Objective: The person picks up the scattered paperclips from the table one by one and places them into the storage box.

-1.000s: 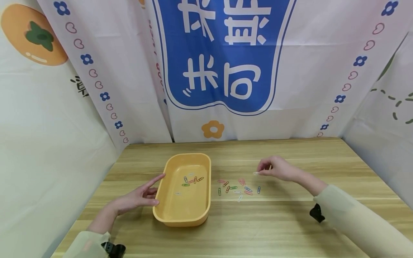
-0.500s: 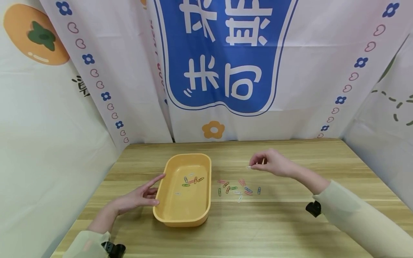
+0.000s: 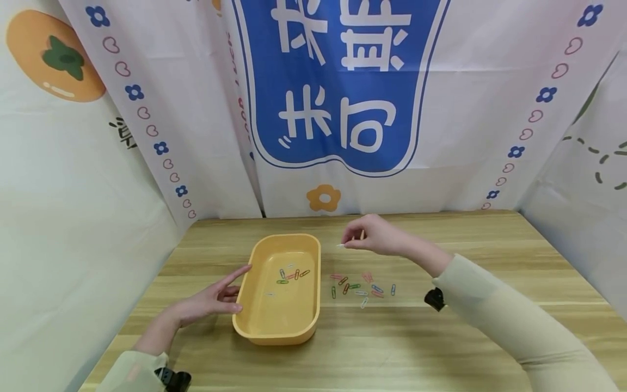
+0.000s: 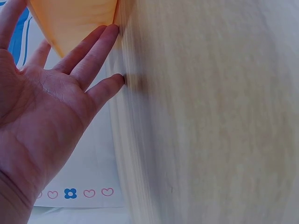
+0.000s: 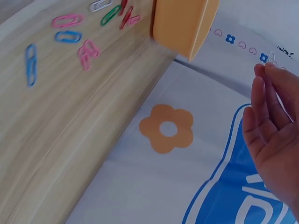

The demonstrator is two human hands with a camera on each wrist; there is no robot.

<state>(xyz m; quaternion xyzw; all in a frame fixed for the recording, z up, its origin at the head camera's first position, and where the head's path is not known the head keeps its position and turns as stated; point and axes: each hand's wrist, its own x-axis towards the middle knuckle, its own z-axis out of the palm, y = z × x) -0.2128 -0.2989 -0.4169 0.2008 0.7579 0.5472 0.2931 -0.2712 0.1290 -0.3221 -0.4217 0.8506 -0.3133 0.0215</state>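
A yellow rectangular tray (image 3: pixel 276 321) stands left of centre on the wooden table, with several coloured paper clips (image 3: pixel 282 282) lying inside. My left hand (image 3: pixel 208 302) rests against the tray's left side, fingers spread, thumb and forefinger at its rim. In the left wrist view, the palm and straight fingers (image 4: pixel 96 58) show beside the tray's wall. Raised above the table just right of the tray, my right hand (image 3: pixel 374 234) pinches a white paper clip (image 5: pixel 271 57) between thumb and forefinger. The clip's end sticks out past the fingertips toward the tray.
Loose paper clips (image 3: pixel 361 293) in pink, red, green, blue and white lie scattered right of the tray. Behind the table's back edge hangs a white printed cloth (image 3: pixel 455 163) with a blue panel. Another pale cloth (image 3: pixel 73 218) hangs along the left side.
My right hand has lifted the white paper clip and carried it leftward, up to near the tray's far right corner. The left hand and the tray have stayed in place.
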